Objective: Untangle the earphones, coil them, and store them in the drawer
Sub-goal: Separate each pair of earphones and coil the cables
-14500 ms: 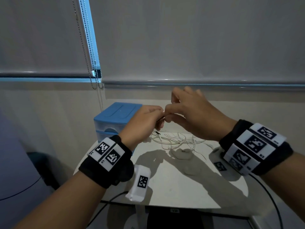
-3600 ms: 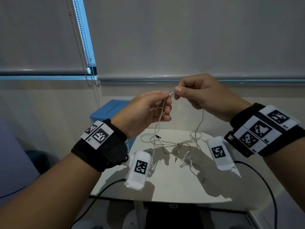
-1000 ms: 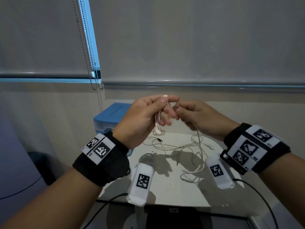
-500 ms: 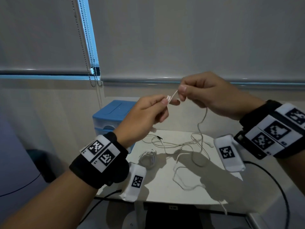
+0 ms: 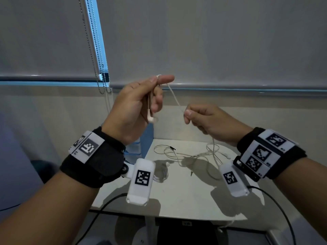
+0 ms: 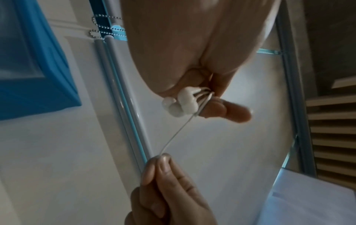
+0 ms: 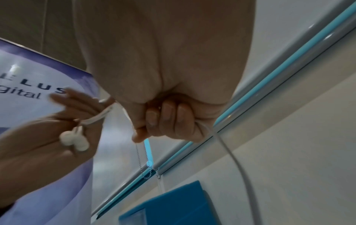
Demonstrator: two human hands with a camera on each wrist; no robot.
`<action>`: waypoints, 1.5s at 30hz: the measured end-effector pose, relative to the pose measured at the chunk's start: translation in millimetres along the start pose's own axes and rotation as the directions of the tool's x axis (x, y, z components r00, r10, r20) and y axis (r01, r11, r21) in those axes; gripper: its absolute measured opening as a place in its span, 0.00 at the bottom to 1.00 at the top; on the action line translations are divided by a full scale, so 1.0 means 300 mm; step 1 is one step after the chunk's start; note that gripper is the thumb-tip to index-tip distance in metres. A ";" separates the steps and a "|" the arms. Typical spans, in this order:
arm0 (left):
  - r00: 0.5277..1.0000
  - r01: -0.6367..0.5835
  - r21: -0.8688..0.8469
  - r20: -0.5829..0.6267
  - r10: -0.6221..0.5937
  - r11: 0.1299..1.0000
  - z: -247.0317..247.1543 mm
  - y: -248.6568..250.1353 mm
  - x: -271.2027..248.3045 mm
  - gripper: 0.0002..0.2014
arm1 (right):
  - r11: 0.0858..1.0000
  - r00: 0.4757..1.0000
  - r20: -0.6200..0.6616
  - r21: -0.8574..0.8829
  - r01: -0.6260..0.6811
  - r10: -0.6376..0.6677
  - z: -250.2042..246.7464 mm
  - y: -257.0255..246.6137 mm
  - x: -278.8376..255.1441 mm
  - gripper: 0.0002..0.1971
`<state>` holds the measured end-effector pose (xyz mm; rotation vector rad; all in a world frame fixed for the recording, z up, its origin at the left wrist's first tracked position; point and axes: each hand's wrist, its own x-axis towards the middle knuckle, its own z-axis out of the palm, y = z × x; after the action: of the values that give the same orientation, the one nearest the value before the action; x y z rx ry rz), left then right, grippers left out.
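Note:
My left hand [image 5: 150,96] is raised above the table and pinches white earphone cable between thumb and forefinger, with two earbuds [image 5: 151,119] dangling below its fingers. The earbuds [image 6: 180,105] show close up in the left wrist view. The cable [image 5: 174,98] runs down to my right hand [image 5: 198,117], which pinches it lower and to the right. From there the cable [image 7: 237,161] drops to a loose tangle [image 5: 191,154] on the white table [image 5: 185,195]. The blue drawer unit [image 5: 147,138] stands behind my left wrist, mostly hidden.
A second small coil of white cable [image 5: 161,175] lies on the table by my left wrist camera. Bead chains [image 5: 99,57] of the window blind hang at the back left. A black cable [image 5: 276,206] trails off the table's right front.
My left hand has risen, with earbuds hanging below it. My right hand has dropped from above to below and right of it, drawing the cable down.

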<state>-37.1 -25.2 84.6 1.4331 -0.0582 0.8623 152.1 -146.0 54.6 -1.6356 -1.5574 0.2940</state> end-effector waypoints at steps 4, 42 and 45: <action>0.996 0.028 0.017 -0.086 -0.027 0.999 0.021 -0.044 -0.015 0.17 | 0.994 0.980 0.194 -0.086 0.068 -0.050 0.032 -0.063 -0.023 0.16; 0.994 -0.014 0.627 0.093 -0.057 0.779 0.017 -0.109 -0.039 0.15 | 0.979 0.982 0.060 -0.082 0.186 -0.181 -0.078 -0.170 -0.003 0.13; 0.987 0.026 0.551 0.117 -0.108 0.834 0.026 -0.093 -0.040 0.17 | 0.981 0.984 -0.032 -0.089 0.171 -0.174 -0.103 -0.136 0.025 0.13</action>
<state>-26.9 -34.9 56.7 2.0269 0.1447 0.7437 145.2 -156.5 104.8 -1.5491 -1.6892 0.1022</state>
